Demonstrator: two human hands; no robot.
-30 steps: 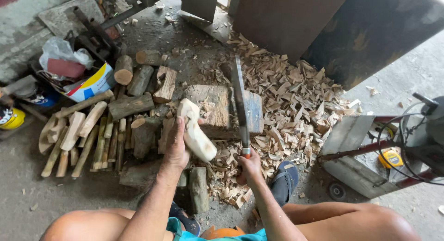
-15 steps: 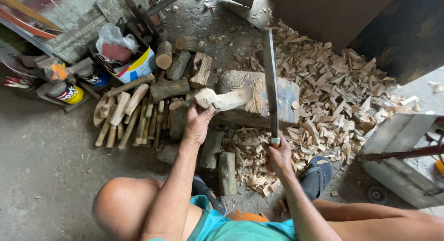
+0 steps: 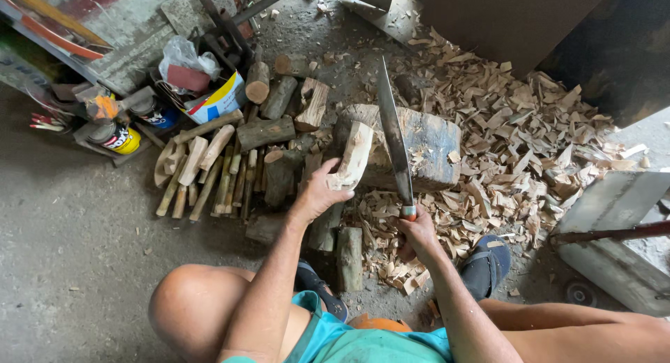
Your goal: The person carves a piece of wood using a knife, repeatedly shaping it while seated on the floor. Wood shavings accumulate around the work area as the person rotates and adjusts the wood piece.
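Concrete floor; box w/ bag.

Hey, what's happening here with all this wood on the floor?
A person sitting low on the ground is shaping wood by hand. The left hand grips a pale, partly carved piece of wood and props it on a big, worn wooden chopping block. The right hand holds a long-bladed knife, blade raised over the block. Light wood chips lie heaped to the right, and cut sticks and short logs lie on the left.
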